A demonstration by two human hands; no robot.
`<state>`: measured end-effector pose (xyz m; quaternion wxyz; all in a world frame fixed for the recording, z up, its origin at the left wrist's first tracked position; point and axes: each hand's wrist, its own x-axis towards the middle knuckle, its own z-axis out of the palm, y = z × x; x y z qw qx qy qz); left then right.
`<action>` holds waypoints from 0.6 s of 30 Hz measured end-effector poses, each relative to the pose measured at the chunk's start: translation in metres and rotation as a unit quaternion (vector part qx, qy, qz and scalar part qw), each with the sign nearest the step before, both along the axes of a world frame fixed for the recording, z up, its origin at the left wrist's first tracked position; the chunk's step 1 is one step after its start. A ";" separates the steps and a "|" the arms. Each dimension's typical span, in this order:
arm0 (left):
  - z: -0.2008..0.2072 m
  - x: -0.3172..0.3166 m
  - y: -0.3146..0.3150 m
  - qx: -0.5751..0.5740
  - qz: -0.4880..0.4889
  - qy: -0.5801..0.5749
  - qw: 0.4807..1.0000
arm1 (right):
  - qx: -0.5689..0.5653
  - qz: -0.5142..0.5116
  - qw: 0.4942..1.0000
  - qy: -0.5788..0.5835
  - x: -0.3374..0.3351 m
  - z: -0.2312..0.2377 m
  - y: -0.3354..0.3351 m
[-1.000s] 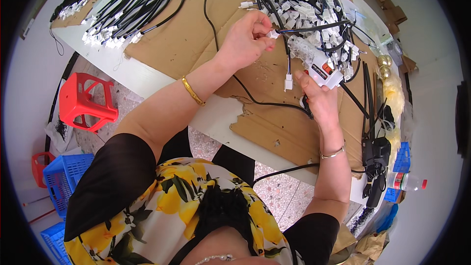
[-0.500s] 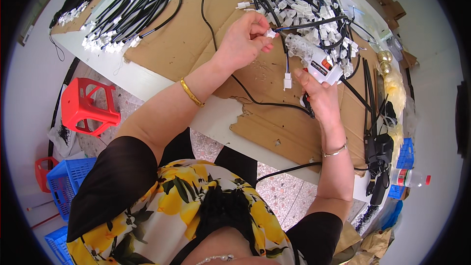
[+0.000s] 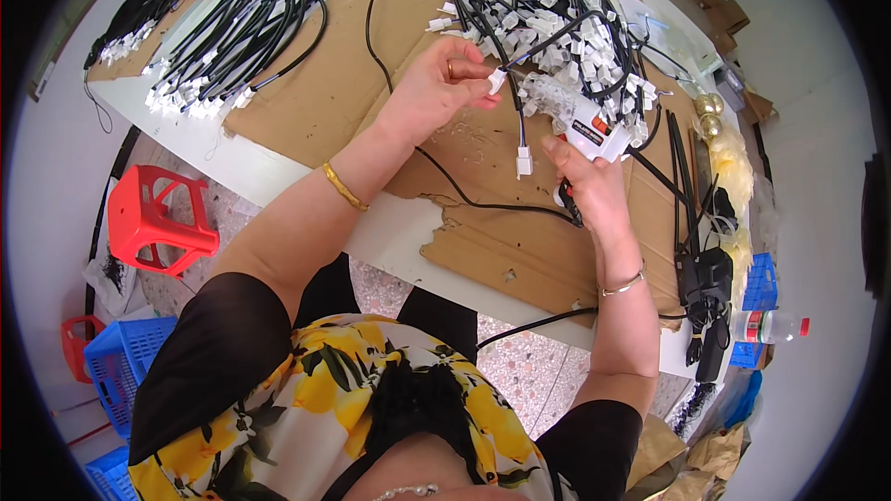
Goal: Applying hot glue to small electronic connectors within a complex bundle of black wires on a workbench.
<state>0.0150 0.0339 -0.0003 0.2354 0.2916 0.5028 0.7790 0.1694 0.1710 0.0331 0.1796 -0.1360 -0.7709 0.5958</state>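
Observation:
A small white plug connector (image 3: pixel 497 82) on a black cable is pinched between the thumb and fingers of my left hand (image 3: pixel 436 88). My right hand (image 3: pixel 594 187) grips a white glue gun (image 3: pixel 594 134) by its handle. Its nozzle end, crusted with whitish residue, points left at the connector; whether they touch I cannot tell. Another white connector (image 3: pixel 524 162) hangs from a dark cable just below, over the cardboard (image 3: pixel 501 232). Behind both hands lies a heap of black cables with white connectors (image 3: pixel 548 23).
More cable bundles (image 3: pixel 241 37) lie at the far left of the table. A thin black cord runs across the cardboard to the glue gun. Black rods (image 3: pixel 682 186) and a black power adapter (image 3: pixel 705 274) line the right edge. A red stool (image 3: pixel 158 218) and blue crate (image 3: pixel 130 357) stand at left.
The whole view has shifted slightly, so table and hands appear a little further left. My left hand still pinches the connector, now turned a little; the right still grips the glue gun.

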 end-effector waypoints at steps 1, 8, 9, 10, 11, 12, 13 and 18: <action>-0.001 0.000 -0.001 0.008 -0.004 -0.006 1.000 | 0.000 0.001 1.000 -0.001 0.001 -0.001 0.001; 0.005 0.001 -0.002 -0.058 0.081 0.059 0.993 | -0.052 -0.016 0.998 0.015 0.003 -0.001 -0.002; 0.004 0.001 -0.002 -0.045 0.091 0.062 0.993 | -0.052 -0.013 0.998 0.018 0.002 -0.001 -0.002; 0.005 0.001 -0.001 -0.031 0.099 0.064 0.993 | -0.050 -0.013 0.998 0.021 0.003 0.000 -0.002; 0.003 0.000 0.000 -0.030 0.099 0.063 0.993 | -0.050 -0.013 0.998 0.020 0.003 0.000 -0.002; -0.001 -0.002 0.002 -0.013 0.101 0.091 0.991 | -0.038 -0.010 0.999 0.011 0.004 0.001 -0.001; -0.003 -0.003 0.003 0.004 0.104 0.120 0.987 | -0.028 -0.006 1.000 0.003 0.003 0.000 -0.001; -0.005 -0.004 0.003 -0.026 0.104 0.160 0.981 | -0.044 -0.013 0.999 -0.005 0.004 -0.003 0.001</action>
